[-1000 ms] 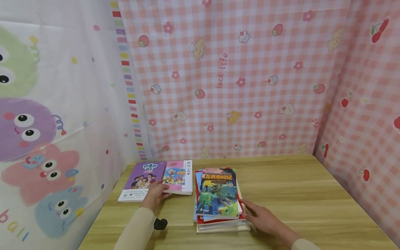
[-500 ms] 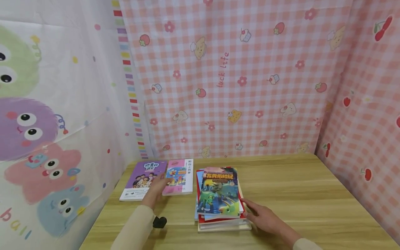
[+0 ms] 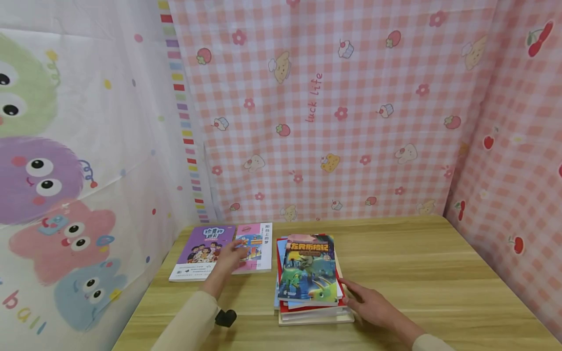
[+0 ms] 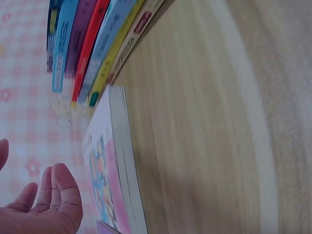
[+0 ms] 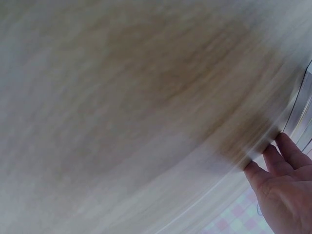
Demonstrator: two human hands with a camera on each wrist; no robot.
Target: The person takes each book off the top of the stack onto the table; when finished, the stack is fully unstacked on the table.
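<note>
My left hand (image 3: 230,257) is raised just above a pink-and-white book (image 3: 266,253), holding nothing. In the left wrist view its fingers (image 4: 68,195) are relaxed and apart from that book's cover. A purple-and-white book (image 3: 206,251) lies directly left of the pink one. Nearer the table's middle stands a stack of several books, topped by a dinosaur-cover book (image 3: 307,270). My right hand (image 3: 371,303) rests on the table along the stack's right side. In the right wrist view its extended fingertips touch the edge of the stack (image 5: 303,109).
All of the books lie on a wood-grain table (image 3: 408,273). A pink checked cloth (image 3: 373,131) hangs behind it, with a cartoon-printed curtain (image 3: 110,195) on the left. A black heart-shaped piece (image 3: 226,318) shows beside my left sleeve.
My left hand has lifted off the purple and pink books and shifted slightly right, over the pink cover. The right hand stays beside the stack. The head view has shifted slightly.
</note>
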